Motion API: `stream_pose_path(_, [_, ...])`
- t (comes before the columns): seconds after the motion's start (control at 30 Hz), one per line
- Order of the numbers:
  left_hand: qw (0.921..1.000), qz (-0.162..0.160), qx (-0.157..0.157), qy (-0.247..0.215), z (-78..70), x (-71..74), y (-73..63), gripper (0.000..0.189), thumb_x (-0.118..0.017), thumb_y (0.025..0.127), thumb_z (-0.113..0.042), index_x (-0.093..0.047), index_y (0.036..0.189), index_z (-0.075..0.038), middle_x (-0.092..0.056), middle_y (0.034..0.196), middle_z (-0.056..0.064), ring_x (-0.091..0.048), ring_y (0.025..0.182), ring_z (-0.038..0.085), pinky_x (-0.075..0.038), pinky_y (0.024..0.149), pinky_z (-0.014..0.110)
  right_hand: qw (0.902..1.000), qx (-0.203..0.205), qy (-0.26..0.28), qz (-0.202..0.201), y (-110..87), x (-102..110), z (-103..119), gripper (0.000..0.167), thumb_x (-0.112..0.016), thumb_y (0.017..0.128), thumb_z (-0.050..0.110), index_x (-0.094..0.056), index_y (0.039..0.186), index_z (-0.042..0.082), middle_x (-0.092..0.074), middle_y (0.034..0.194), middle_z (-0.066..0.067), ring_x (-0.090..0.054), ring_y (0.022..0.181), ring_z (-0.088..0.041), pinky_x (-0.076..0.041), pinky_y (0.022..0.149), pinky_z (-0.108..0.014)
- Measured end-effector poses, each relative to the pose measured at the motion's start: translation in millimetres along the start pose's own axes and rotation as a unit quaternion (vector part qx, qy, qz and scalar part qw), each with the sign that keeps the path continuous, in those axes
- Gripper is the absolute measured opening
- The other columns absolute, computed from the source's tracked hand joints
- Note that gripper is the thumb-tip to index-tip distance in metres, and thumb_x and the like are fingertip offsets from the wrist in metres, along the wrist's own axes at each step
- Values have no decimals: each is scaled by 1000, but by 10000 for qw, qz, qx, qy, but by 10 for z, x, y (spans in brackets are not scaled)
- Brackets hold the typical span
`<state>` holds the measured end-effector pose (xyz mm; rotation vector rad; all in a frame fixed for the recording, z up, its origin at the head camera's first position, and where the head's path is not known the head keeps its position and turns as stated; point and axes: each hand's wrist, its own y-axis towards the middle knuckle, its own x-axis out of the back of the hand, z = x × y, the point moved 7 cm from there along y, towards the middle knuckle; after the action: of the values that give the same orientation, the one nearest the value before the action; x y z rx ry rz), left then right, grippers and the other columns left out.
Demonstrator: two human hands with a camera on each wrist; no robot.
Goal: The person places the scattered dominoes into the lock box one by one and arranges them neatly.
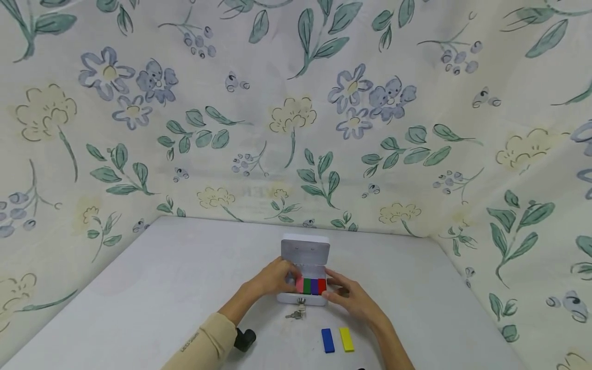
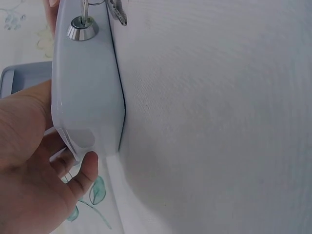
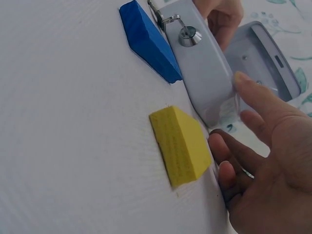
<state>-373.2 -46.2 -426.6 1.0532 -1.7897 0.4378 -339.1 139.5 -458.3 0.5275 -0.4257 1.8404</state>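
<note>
Here, a pale-grey box (image 1: 288,298) gapes, lid (image 1: 305,252) at twelve o'clock (key (image 2: 84,10) in lock (image 2: 83,30)); left grip (image 1: 276,277) pinches a pink block (image 1: 300,285), right grip (image 1: 355,298), loosely spread, touches three o'clock.

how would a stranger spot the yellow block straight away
On the white table, find the open box with keys at its lock. Nearer the camera, just right of the blue block, lies the yellow block, the only piece of that colour.

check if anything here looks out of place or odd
No spill or clear damage shows. What stands out is the blue block and yellow block lying outside the open box, while other coloured blocks sit together inside.
</note>
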Motion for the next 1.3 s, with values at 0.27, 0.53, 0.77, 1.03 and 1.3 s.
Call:
stream_pose_path(0.27, [9995, 88, 218, -221, -8, 7, -14, 28, -83, 77, -12, -76, 103, -5, -73, 100, 5, -59, 94, 20, -53, 86, 33, 10000, 12, -10, -12, -16, 8, 9, 66, -68, 90, 38, -41, 150, 25, -55, 141, -16, -57, 108, -21, -48, 97, -49])
stream_pose_path(0.53, [9997, 99, 171, -172, -38, 17, -42, 30, -82, 77, -12, -75, 105, -4, -74, 101, 7, -60, 93, 20, -53, 85, 32, 9999, 114, -62, 19, -9, -3, 2, 66, -67, 91, 38, -41, 150, 24, -54, 142, -17, -58, 108, -22, -49, 97, -50])
stream_pose_path(0.77, [9999, 57, 140, -84, -37, 13, -26, 29, -81, 78, -10, -75, 105, -3, -73, 101, 7, -60, 91, 21, -53, 83, 32, 10000, 61, -50, -33, -11, 5, 12, 65, -67, 91, 37, -41, 150, 24, -54, 142, -16, -58, 109, -22, -49, 97, -50])
stream_pose_path(1.03, [9993, -117, 269, -211, -48, 68, -27, 33, -81, 79, -16, -74, 109, -5, -73, 104, 7, -62, 92, 20, -53, 80, 30, 9999, 105, -13, 51, 3, 12, 11, 66, -66, 91, 40, -40, 150, 25, -53, 143, -16, -58, 110, -24, -49, 98, -51])
stream_pose_path(1.3, [9990, -286, -43, -344, -216, 104, -133, 31, -77, 84, -25, -74, 109, -7, -72, 101, 6, -61, 93, 20, -51, 75, 23, 9999, 120, 22, 93, 8, -8, -1, 66, -66, 92, 38, -39, 151, 23, -54, 142, -17, -59, 109, -23, -49, 97, -50])
